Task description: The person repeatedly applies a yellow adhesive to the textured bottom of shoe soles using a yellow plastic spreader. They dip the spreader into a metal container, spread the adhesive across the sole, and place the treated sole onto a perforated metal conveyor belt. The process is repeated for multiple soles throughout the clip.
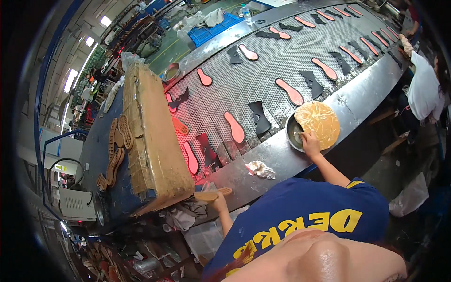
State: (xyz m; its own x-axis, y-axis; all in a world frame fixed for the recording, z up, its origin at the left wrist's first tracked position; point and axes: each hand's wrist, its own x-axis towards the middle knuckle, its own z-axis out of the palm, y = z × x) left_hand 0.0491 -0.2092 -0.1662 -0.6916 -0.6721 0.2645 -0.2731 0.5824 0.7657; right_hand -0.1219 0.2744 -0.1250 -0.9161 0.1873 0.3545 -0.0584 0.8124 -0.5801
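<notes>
My left hand [218, 203] is closed round one end of a tan shoe sole [212, 194], held level near the front edge of the conveyor. My right hand [310, 144] reaches over a round metal bowl [293, 134], its fingers pinched together at the bowl's opening. Whatever is between those fingers is too small to make out. A round, tan, tape-covered lid [323, 123] covers the right part of the bowl. Left of the bowl, a crumpled white cloth [260, 169] lies on the metal ledge [239, 178].
Pink insoles [234, 127] and black shoe uppers [259, 117] lie in rows on the mesh conveyor belt [211, 101]. A taped cardboard-covered housing [162, 150] stands at the left, with several tan soles [114, 165] beside it. Another person [425, 89] works at the far right.
</notes>
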